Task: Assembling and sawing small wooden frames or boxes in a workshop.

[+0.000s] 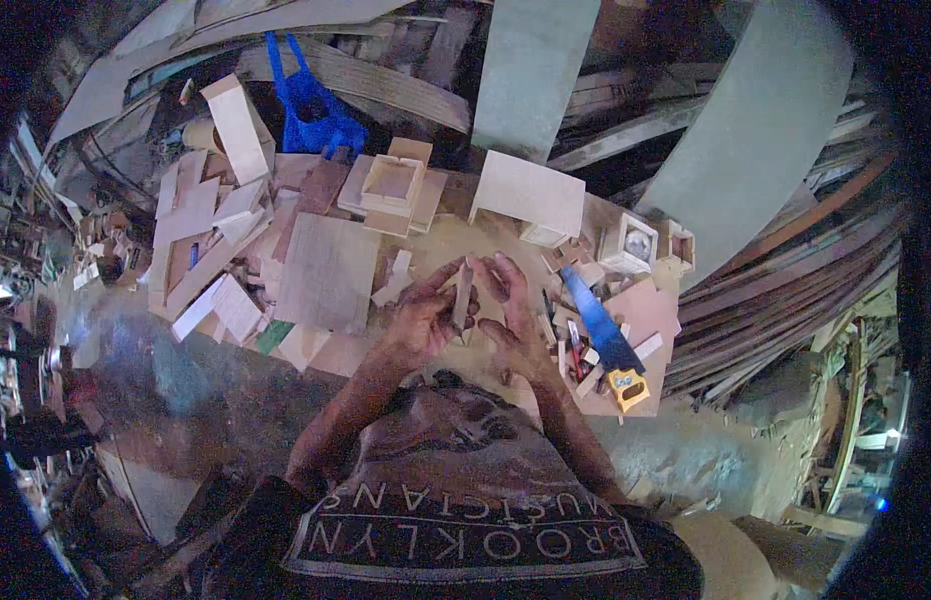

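Near the middle of the workbench (447, 240), my left hand (421, 318) is closed around a small, thin strip of pale wood (463, 296). The strip stands roughly on edge between thumb and fingers, one narrow side toward me. My right hand (513, 318) is close by on the right, its fingers curved and apart, with a gap between thumb and fingertips. Its fingertips come near the strip's upper end; whether they touch it is hard to see. Just left of my hands lies a flat wooden board (327, 272).
A handsaw (600, 322) with a yellow handle lies at right beside wood offcuts. Small wooden boxes (625, 245) stand behind it. At the back are a pale box-like wooden piece (530, 192) and a framed box (392, 182). Scrap boards (200, 225) pile up left, near a blue bag (318, 125).
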`<act>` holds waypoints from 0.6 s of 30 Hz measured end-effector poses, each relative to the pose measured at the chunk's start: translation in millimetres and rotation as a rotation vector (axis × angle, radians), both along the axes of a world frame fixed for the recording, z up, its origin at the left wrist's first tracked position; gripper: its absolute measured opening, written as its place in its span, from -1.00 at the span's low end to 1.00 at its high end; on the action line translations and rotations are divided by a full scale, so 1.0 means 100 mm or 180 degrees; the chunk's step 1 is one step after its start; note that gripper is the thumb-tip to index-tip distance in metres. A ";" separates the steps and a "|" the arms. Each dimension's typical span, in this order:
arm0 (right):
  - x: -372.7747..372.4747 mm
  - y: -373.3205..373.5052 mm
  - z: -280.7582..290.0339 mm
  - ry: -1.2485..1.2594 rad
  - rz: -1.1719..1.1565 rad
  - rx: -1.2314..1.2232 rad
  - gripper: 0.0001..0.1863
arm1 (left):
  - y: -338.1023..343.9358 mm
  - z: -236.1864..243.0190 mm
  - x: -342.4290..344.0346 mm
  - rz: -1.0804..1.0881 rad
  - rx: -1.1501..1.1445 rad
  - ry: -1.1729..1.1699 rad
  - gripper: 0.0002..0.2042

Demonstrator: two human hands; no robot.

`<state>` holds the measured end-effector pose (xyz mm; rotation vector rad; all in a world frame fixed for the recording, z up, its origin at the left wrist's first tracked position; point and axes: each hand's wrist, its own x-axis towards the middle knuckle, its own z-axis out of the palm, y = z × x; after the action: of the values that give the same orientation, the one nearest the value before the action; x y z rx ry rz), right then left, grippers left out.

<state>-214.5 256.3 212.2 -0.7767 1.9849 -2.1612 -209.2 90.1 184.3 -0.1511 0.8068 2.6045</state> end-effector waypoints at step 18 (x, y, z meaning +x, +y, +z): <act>-0.09 0.41 0.06 0.2154 -0.0654 0.3243 -0.28 | 0.09 -0.03 0.11 0.0318 -0.0043 0.0046 -0.50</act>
<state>-223.9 297.2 218.2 -1.1678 3.0866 -0.6463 -198.1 99.4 181.4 -0.1809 0.8423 2.6968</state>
